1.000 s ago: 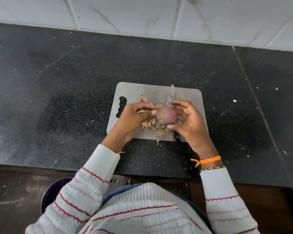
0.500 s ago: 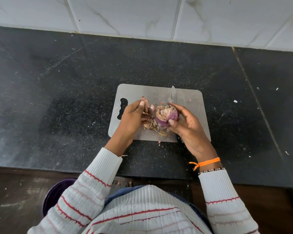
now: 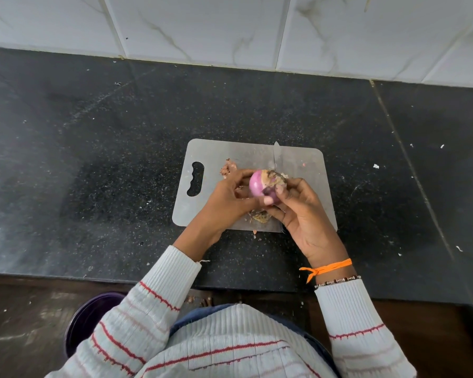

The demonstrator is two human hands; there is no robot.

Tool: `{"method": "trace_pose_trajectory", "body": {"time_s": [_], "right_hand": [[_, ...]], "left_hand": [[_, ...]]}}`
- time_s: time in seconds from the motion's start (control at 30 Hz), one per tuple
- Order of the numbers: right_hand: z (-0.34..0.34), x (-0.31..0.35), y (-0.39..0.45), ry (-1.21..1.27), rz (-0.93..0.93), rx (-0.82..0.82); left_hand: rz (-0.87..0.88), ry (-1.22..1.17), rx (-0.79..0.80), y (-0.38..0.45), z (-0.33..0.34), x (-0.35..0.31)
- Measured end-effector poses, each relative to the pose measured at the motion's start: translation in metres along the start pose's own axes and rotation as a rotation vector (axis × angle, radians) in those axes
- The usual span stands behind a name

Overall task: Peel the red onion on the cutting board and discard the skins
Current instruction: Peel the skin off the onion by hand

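A red onion [image 3: 257, 184] with a shiny pink bare side and brown dry skin [image 3: 275, 178] still clinging to its right half sits between both hands above the grey cutting board [image 3: 306, 170]. My left hand [image 3: 227, 199] holds the onion from the left. My right hand [image 3: 301, 211] grips it from the right, thumb and fingertips pinching the loose skin. Torn skins lie on the board at the upper left [image 3: 227, 168] and under the hands near the front edge [image 3: 260, 216].
A knife lies on the board, its blade tip [image 3: 277, 154] showing beyond the onion. The board rests on a black speckled counter [image 3: 107, 159] below a white tiled wall. A purple bin [image 3: 90, 317] stands on the floor at the lower left.
The onion has turned in my hands, so a smooth pink peeled side now faces up-left. My right hand has shifted up over the onion's right side onto the remaining skin.
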State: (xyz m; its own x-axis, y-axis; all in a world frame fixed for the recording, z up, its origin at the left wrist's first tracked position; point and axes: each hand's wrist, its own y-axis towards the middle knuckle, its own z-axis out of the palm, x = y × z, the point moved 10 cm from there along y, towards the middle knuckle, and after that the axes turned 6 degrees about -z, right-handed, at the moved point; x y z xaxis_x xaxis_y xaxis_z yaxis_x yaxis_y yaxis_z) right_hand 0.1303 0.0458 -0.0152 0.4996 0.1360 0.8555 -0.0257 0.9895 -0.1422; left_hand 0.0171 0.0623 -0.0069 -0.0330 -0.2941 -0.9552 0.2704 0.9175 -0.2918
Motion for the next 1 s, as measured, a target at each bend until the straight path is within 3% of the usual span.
{"method": "trace_pose_trajectory", "body": {"time_s": [0.6,0.8,1.0], "right_hand": [[-0.025,0.016,-0.003,-0.301,-0.113,-0.224],[-0.008,0.028,-0.004,-0.526,-0.230,-0.139],[-0.021,0.027,0.000,-0.448,-0.254,-0.210]], "left_hand": [[0.022,-0.077,0.043,-0.005,0.007,0.002],[0.079,0.075,-0.004,-0.006,0.006,-0.005],[0.083,0.136,0.012,-0.009,0.010,-0.004]]}}
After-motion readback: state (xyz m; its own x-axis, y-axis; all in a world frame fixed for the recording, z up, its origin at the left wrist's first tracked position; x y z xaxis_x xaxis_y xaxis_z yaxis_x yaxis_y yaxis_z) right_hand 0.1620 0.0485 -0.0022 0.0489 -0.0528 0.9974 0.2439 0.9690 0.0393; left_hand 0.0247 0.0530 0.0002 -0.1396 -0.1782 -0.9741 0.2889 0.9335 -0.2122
